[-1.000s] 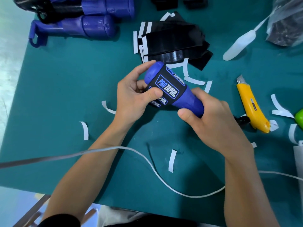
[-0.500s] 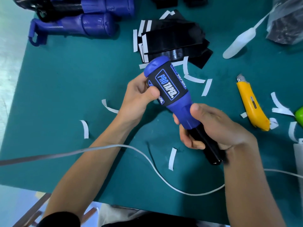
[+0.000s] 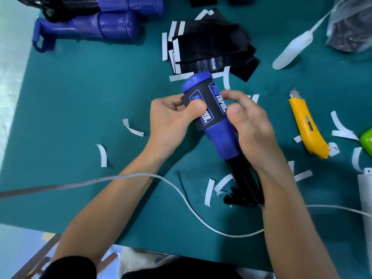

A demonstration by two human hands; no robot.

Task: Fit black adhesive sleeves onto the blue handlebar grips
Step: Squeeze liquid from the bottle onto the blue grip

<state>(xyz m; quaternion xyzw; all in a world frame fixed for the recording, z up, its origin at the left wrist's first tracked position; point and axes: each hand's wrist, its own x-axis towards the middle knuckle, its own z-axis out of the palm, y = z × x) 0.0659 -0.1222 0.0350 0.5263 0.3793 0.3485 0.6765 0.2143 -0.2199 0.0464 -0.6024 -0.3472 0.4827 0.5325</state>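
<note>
A blue handlebar grip [image 3: 219, 139] on a black bar [image 3: 241, 182] lies slanted at the middle of the green mat, its blue cap pointing up. Around it is a black sleeve [image 3: 211, 103] printed PRO TAPER. My left hand [image 3: 171, 121] pinches the sleeve's loose left edge between thumb and fingers. My right hand [image 3: 251, 125] curls round the grip's right side, fingertips on the sleeve. A stack of black sleeves with white backing strips [image 3: 211, 45] lies just beyond. More blue grips [image 3: 100, 27] lie at the top left.
A yellow utility knife [image 3: 306, 127] lies to the right, a white squeeze bottle [image 3: 291, 51] and a plastic bag [image 3: 350, 25] at the top right. White backing strips [image 3: 102, 156] litter the mat. A white cable [image 3: 181, 192] crosses the front. A green object [image 3: 367, 140] sits at the right edge.
The grip has turned so a different part of the print faces up. My right hand moved up from the bar onto the sleeve. My left hand now pinches the sleeve's loose edge.
</note>
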